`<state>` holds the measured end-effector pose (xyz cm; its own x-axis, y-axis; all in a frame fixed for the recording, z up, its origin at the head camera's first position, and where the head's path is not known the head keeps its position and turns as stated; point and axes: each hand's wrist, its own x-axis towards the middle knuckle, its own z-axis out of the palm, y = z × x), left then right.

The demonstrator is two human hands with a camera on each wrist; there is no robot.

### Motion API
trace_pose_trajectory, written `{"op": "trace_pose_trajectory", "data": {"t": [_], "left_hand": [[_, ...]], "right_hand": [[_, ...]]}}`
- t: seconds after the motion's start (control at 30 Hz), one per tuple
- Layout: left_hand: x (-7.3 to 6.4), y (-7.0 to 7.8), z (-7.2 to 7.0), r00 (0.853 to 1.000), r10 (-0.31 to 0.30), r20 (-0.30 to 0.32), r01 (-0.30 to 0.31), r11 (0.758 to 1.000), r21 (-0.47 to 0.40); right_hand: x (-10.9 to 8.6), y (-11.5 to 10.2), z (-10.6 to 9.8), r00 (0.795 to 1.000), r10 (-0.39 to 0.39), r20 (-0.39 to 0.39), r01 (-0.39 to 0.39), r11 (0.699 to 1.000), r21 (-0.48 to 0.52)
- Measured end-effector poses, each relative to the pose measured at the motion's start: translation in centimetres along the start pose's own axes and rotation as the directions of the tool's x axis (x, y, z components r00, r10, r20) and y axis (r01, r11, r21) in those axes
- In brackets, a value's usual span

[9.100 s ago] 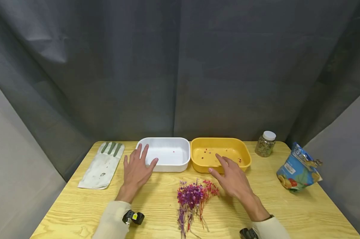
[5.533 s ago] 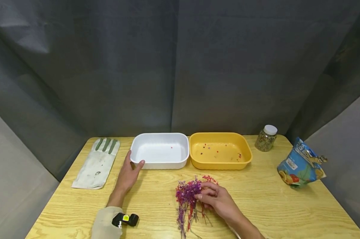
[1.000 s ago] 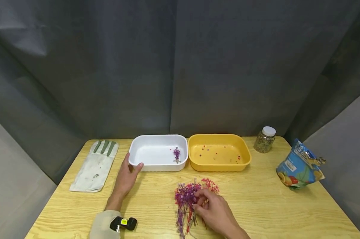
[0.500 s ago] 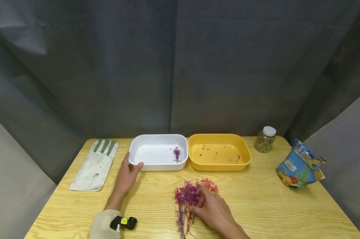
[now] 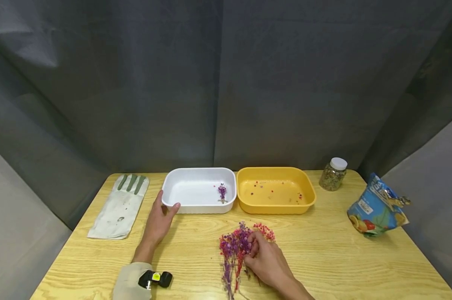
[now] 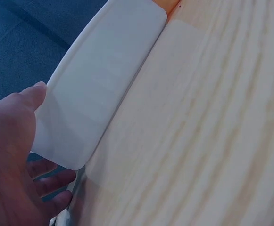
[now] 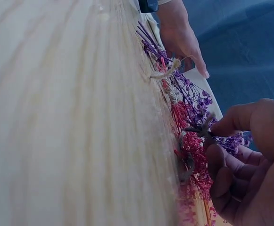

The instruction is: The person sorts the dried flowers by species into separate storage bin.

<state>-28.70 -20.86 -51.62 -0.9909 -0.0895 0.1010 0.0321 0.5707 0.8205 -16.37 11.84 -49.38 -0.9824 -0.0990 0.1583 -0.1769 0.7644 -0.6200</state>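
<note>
My left hand (image 5: 159, 223) holds the front left corner of a white plastic basin (image 5: 199, 209), thumb at the front wall and fingers along the left side. In the left wrist view the fingers show beyond the corner. Inside that basin lies a small purple dried-flower bunch (image 5: 222, 191). My right hand (image 5: 269, 260) is at the pile of purple and red dried flowers (image 5: 229, 246) on the table. Between thumb and index finger it pinches a small purple dried-flower bunch (image 7: 233, 142) at its twine tie (image 7: 205, 126). Other tied bunches lie just beside it.
A yellow basin (image 5: 276, 209) with scattered flower bits stands right against the white one. Farther right are a lidded jar (image 5: 332, 177) and a blue snack bag (image 5: 376, 210). A work glove (image 5: 119, 210) lies at the left. Dark curtains close off the back.
Since the earliest frame, the left hand has come to the white basin's corner and a purple bunch has appeared inside it. The right hand has moved into the pile and taken a purple bunch.
</note>
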Motion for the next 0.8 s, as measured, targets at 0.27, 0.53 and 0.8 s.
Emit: {"op": "trace_pose_trajectory", "data": {"t": [0.27,0.53,0.8], "left_hand": [[0.01,-0.03,0.07,1.000,-0.007,0.003,0.007,1.000,0.013],[-0.01,-0.05,0.05,1.000,-0.005,0.004,0.004,1.000,0.013],[0.07,-0.16,0.05,1.000,-0.003,0.006,0.003,1.000,0.009]], "right_hand": [[0.07,0.18,-0.02,0.998,0.031,0.050,-0.030,0.999,-0.018],[0.09,0.16,0.00,1.000,0.012,0.010,-0.012,1.000,-0.028],[0.17,0.01,-0.12,0.997,0.075,0.007,-0.075,0.997,-0.004]]}}
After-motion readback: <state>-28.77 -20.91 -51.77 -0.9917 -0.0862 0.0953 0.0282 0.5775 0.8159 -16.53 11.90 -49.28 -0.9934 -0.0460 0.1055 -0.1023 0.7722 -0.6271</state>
